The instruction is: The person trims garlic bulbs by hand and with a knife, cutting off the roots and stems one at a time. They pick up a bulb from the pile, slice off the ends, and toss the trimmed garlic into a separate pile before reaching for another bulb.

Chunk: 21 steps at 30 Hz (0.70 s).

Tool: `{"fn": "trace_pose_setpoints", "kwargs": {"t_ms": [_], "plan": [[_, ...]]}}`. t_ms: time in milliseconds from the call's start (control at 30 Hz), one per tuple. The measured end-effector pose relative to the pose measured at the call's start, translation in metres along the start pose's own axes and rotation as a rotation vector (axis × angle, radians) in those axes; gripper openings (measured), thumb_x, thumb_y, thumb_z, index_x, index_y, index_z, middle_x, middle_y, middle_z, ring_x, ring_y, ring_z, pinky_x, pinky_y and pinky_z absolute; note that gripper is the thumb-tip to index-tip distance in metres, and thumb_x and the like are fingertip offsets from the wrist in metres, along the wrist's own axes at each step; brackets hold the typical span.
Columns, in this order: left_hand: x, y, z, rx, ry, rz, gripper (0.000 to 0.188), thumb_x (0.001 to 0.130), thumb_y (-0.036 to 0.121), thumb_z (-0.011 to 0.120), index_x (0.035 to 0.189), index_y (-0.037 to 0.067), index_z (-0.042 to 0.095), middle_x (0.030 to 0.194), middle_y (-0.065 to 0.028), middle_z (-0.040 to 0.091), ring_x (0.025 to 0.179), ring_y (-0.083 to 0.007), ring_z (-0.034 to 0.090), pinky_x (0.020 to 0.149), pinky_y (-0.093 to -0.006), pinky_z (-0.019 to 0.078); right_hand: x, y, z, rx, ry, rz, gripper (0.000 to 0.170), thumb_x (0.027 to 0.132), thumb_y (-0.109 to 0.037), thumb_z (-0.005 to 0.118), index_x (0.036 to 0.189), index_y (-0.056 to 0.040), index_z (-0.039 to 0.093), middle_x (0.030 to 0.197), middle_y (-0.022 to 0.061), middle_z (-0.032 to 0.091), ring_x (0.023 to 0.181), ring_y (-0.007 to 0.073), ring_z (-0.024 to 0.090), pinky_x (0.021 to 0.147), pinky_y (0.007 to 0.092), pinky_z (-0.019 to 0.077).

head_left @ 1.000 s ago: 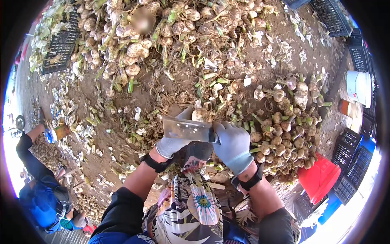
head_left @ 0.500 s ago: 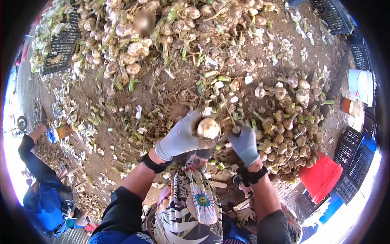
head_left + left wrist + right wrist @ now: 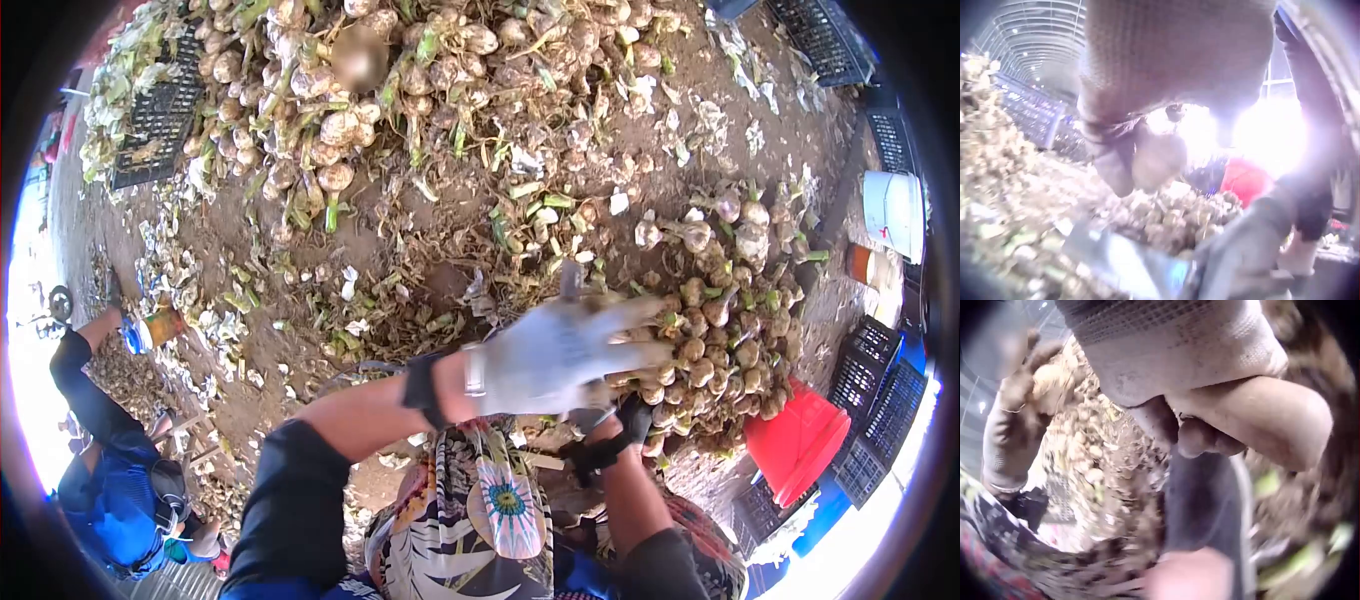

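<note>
My left gloved hand (image 3: 560, 355) reaches across to the right, blurred, over the near edge of the trimmed bulb heap (image 3: 715, 320). In the left wrist view a garlic bulb (image 3: 1160, 156) is held between its thumb and fingers; the right wrist view also shows the bulb (image 3: 1049, 380) in that hand (image 3: 1013, 434). My right gloved hand (image 3: 593, 408), partly hidden under the left, grips a knife. Its pale handle (image 3: 1266, 415) shows in the right wrist view, and its broad blade (image 3: 1125, 262) in the left wrist view.
A large pile of untrimmed garlic (image 3: 340, 120) lies at the top. A red bucket (image 3: 797, 440), white bucket (image 3: 893, 215) and black crates (image 3: 865, 370) stand at right. Another person in blue (image 3: 115, 500) sits at lower left. Stalk scraps and peelings litter the ground.
The left hand has swung right with the bulb, passing over the right hand. The right hand has drawn slightly lower, its knife now mostly hidden in the head view.
</note>
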<state>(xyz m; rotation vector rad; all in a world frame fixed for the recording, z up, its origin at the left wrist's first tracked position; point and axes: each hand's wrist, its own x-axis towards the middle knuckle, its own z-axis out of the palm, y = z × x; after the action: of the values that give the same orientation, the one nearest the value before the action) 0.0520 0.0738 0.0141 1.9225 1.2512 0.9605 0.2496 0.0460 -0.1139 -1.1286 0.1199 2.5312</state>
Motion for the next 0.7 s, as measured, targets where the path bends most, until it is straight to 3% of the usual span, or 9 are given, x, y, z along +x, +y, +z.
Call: {"fn": "trace_pose_setpoints", "kwargs": {"t_ms": [67, 100, 133, 267, 333, 533, 567, 600, 700], "plan": [[0.049, -0.021, 0.008, 0.187, 0.146, -0.026, 0.039, 0.081, 0.027, 0.074, 0.116, 0.019, 0.059, 0.128, -0.0116, 0.055, 0.086, -0.0248, 0.062, 0.067, -0.034, 0.0563, 0.021, 0.026, -0.047, -0.34, 0.241, -0.52, 0.028, 0.083, -0.009, 0.077, 0.108, -0.0032, 0.067, 0.12, 0.0128, 0.063, 0.102, 0.0196, 0.064, 0.077, 0.0281, 0.0561], [0.067, -0.046, 0.002, 0.206, 0.158, -0.091, 0.03, 0.087, 0.038, 0.068, 0.109, 0.019, 0.061, 0.12, -0.0109, 0.057, 0.088, -0.0237, 0.061, 0.073, -0.0367, 0.0547, 0.005, 0.005, 0.01, -0.706, 0.582, -0.272, 0.023, 0.082, -0.005, 0.077, 0.103, -0.0008, 0.069, 0.097, 0.005, 0.068, 0.085, 0.0145, 0.064, 0.075, 0.0242, 0.0518], [0.084, -0.066, -0.006, 0.395, 0.115, -0.184, 0.034, 0.088, 0.047, 0.066, 0.104, 0.017, 0.062, 0.116, -0.0096, 0.059, 0.093, -0.0238, 0.06, 0.083, -0.0413, 0.0521, 0.004, -0.005, 0.029, -0.668, 0.605, -0.442, 0.02, 0.083, -0.01, 0.077, 0.099, 0.0005, 0.07, 0.081, -0.0013, 0.066, 0.074, 0.0088, 0.059, 0.073, 0.0222, 0.0482], [0.096, -0.143, -0.002, 0.682, -0.314, -0.629, 0.064, 0.08, 0.057, 0.074, 0.134, 0.026, 0.059, 0.146, -0.0076, 0.045, 0.138, -0.0333, 0.04, 0.111, -0.064, 0.0294, 0.041, -0.041, 0.039, -0.709, 0.896, -0.563, 0.018, 0.083, -0.013, 0.076, 0.096, -0.0018, 0.071, 0.086, 0.001, 0.068, 0.076, 0.0079, 0.061, 0.069, 0.0262, 0.0486], [0.06, -0.143, 0.018, 0.686, -0.104, -0.564, 0.06, 0.08, 0.045, 0.076, 0.134, 0.026, 0.059, 0.148, -0.0099, 0.043, 0.138, -0.0335, 0.04, 0.11, -0.0661, 0.0299, 0.055, -0.042, 0.063, -1.018, 1.033, -0.591, 0.019, 0.082, -0.017, 0.076, 0.096, -0.0049, 0.072, 0.091, 0.0025, 0.069, 0.077, 0.0114, 0.063, 0.071, 0.0304, 0.0499], [-0.117, -0.108, 0.018, 0.643, -0.013, -0.598, 0.048, 0.077, 0.028, 0.076, 0.122, 0.022, 0.063, 0.141, -0.0125, 0.047, 0.136, -0.0339, 0.042, 0.107, -0.063, 0.0324, 0.083, 0.025, 0.094, -1.492, 0.547, -0.421, 0.02, 0.081, -0.013, 0.079, 0.095, -0.0006, 0.071, 0.077, 0.001, 0.069, 0.071, 0.0066, 0.06, 0.067, 0.0262, 0.0491], [-0.148, -0.09, 0.008, 0.642, -0.055, -0.645, 0.044, 0.078, 0.027, 0.076, 0.119, 0.021, 0.064, 0.14, -0.0116, 0.048, 0.136, -0.0328, 0.041, 0.108, -0.0612, 0.0319, 0.079, 0.029, 0.1, -1.142, 0.369, -0.219, 0.019, 0.081, -0.011, 0.078, 0.096, -0.0007, 0.072, 0.078, -0.0007, 0.07, 0.072, 0.0063, 0.06, 0.068, 0.0249, 0.0493], [-0.175, -0.073, 0.0, 0.637, -0.095, -0.692, 0.04, 0.079, 0.026, 0.075, 0.116, 0.019, 0.065, 0.14, -0.0107, 0.048, 0.137, -0.0318, 0.04, 0.109, -0.0594, 0.0315, 0.087, 0.047, 0.081, -0.952, 0.175, -0.296, 0.021, 0.08, -0.015, 0.08, 0.094, -0.0009, 0.072, 0.071, 0.0004, 0.066, 0.063, 0.0075, 0.058, 0.059, 0.027, 0.0465], [-0.216, -0.046, -0.031, 0.753, -0.182, -0.786, 0.033, 0.083, 0.025, 0.074, 0.113, 0.014, 0.066, 0.13, -0.0121, 0.054, 0.127, -0.031, 0.05, 0.103, -0.0533, 0.0411, 0.059, 0.041, 0.108, -0.99, 0.152, -0.245, 0.022, 0.08, -0.011, 0.08, 0.098, -0.0014, 0.072, 0.074, -0.0015, 0.067, 0.065, 0.0057, 0.056, 0.059, 0.0238, 0.0456]]}}
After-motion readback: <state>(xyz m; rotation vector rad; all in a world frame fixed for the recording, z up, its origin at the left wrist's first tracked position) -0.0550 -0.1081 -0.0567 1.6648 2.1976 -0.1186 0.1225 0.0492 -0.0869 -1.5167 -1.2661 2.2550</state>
